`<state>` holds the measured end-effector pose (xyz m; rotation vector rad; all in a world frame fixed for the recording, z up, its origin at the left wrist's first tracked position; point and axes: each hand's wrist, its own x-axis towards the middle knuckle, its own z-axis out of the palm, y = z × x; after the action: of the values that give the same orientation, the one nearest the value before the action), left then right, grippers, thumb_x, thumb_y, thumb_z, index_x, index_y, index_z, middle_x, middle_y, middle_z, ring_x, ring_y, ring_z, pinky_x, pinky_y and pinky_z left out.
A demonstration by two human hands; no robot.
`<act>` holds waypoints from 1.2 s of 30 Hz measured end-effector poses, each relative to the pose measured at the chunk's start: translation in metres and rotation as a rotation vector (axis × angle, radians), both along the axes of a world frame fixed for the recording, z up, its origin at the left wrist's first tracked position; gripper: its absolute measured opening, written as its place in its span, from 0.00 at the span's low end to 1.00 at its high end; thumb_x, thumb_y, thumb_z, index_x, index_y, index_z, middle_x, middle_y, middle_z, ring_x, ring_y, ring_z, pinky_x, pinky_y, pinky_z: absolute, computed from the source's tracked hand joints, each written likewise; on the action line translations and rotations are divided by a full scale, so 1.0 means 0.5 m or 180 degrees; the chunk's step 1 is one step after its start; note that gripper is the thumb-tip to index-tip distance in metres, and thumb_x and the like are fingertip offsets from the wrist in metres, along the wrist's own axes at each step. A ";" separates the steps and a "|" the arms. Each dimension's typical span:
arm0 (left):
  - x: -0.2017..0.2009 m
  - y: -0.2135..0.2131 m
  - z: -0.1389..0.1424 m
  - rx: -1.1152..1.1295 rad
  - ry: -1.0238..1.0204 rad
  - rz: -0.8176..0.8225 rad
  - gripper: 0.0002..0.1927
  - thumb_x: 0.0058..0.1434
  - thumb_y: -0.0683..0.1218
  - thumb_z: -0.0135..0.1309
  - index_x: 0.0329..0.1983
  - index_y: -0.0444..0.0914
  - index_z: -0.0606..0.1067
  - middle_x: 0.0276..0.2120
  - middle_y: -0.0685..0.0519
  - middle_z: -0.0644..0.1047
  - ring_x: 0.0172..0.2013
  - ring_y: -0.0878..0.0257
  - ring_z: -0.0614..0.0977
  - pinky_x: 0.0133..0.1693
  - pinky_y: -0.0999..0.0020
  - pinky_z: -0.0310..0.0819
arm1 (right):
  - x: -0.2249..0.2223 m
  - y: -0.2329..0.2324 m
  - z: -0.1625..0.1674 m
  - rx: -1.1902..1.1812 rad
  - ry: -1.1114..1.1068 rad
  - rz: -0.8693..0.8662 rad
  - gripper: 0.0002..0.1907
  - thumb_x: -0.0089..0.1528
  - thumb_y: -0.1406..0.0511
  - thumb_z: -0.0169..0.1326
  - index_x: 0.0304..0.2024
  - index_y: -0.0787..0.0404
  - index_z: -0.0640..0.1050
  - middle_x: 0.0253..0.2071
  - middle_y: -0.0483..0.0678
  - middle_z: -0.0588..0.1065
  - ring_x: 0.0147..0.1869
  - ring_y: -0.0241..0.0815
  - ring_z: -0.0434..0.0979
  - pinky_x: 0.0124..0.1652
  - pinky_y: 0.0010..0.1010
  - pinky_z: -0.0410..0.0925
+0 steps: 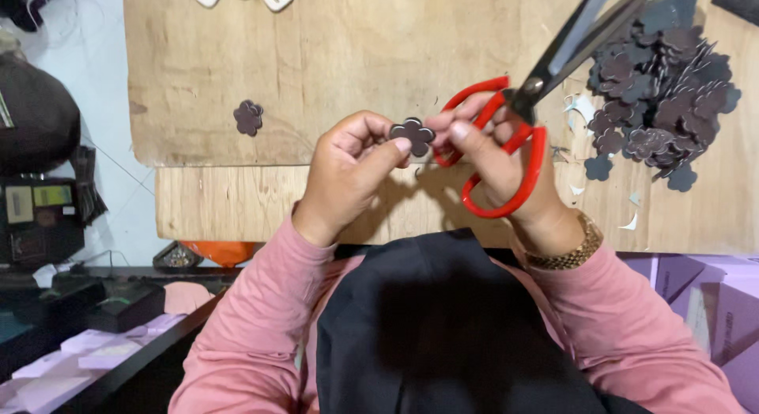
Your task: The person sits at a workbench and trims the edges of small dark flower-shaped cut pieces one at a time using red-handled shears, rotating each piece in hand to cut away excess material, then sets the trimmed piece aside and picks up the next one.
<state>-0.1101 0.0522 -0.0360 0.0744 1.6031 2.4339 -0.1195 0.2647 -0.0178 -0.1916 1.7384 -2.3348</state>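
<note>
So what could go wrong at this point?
The right hand has the red scissors hooked on its fingers while both hands pinch one small dark flower cutout; the blades point at the cutout pile and might scatter it. The left hand grips only an edge, so the cutout could slip.

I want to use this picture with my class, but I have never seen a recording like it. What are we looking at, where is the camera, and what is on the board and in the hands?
There is one picture, taken from above by a camera worn on a person's head, looking down at their own bare hands. The left hand pinches a small dark flower shape, which the right hand's fingertips also touch. The right hand holds red-handled scissors, blades pointing away. They work over a wooden board. On it lie a pile of dark flower shapes at the right, a single flower piece at the left, and a few pale scraps.
</note>
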 end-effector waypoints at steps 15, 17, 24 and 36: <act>0.006 0.002 0.117 -0.0143 0.0264 0.0074 0.09 0.71 0.45 0.48 0.44 0.34 0.74 0.36 0.54 0.80 0.36 0.70 0.77 0.40 0.76 0.70 | 0.001 -0.004 0.110 0.0375 0.0643 0.0061 0.15 0.66 0.74 0.62 0.47 0.62 0.68 0.42 0.47 0.75 0.48 0.34 0.77 0.50 0.27 0.71; 0.010 0.003 0.131 0.0386 0.0096 0.0053 0.12 0.70 0.47 0.44 0.46 0.35 0.75 0.38 0.54 0.80 0.38 0.70 0.77 0.41 0.76 0.71 | 0.009 -0.005 0.120 0.0333 0.0563 -0.0052 0.15 0.65 0.73 0.62 0.46 0.61 0.68 0.41 0.47 0.76 0.47 0.35 0.78 0.50 0.27 0.72; 0.044 0.064 0.127 0.0062 0.0317 0.0220 0.05 0.69 0.41 0.54 0.45 0.35 0.76 0.38 0.54 0.79 0.38 0.70 0.77 0.41 0.75 0.70 | 0.039 0.004 0.111 0.0436 0.0805 -0.0235 0.12 0.67 0.71 0.60 0.46 0.61 0.68 0.40 0.48 0.77 0.46 0.35 0.77 0.47 0.26 0.71; 0.079 0.069 0.100 0.0109 0.0338 0.0486 0.03 0.71 0.39 0.56 0.44 0.34 0.77 0.39 0.56 0.78 0.40 0.72 0.75 0.45 0.75 0.72 | 0.126 0.039 0.037 0.0527 0.0589 0.0965 0.22 0.70 0.55 0.55 0.55 0.64 0.69 0.46 0.45 0.69 0.51 0.34 0.69 0.53 0.26 0.67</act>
<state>-0.0709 0.0866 0.0140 0.0916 1.6681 2.6138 -0.0563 0.2840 0.0009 -0.6134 1.8270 -2.0014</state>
